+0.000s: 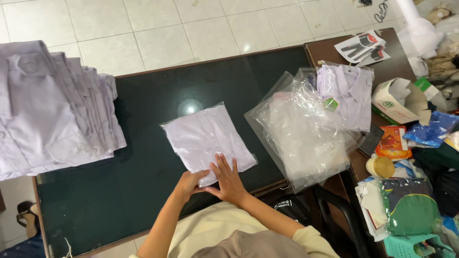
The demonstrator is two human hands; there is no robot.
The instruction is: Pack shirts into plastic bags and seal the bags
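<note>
Head view, looking straight down on a dark green bench (143, 143) with a brown wooden edge, standing on a floor of pale square tiles (143, 28). A second, brown bench (392, 67) adjoins it on the far-right side.

One bagged shirt (208, 141), white and folded inside a clear plastic sleeve, lies flat near the middle of the green bench, at its near edge. All places below are given relative to this bagged shirt.

The left hand (189, 184) is at the shirt's near corner, fingers curled on the edge of the plastic; the grip looks closed on that corner, though the fingertips are partly hidden. The right hand (229, 181) lies just beside it, flat and open, fingers spread, palm pressing down on the shirt's near edge. The two hands touch or nearly touch.

To the left, well apart, one stack of folded white shirts (52, 110) overhangs the bench edge; the number in the stack cannot be told.

To the right, near, one heap of empty clear plastic bags (301, 129) lies loose; the count is not clear. Beyond it, one more bagged shirt (349, 93) with a small green tag.

Further right: one open cardboard box (399, 98), one printed sheet of paper (363, 48), one orange packet (392, 141), one blue plastic bag (432, 129), one round yellow jar (380, 167), one green cap (411, 210) and one teal plastic stool (411, 246).

One sandal (26, 215) rests on the floor at the near left.
</note>
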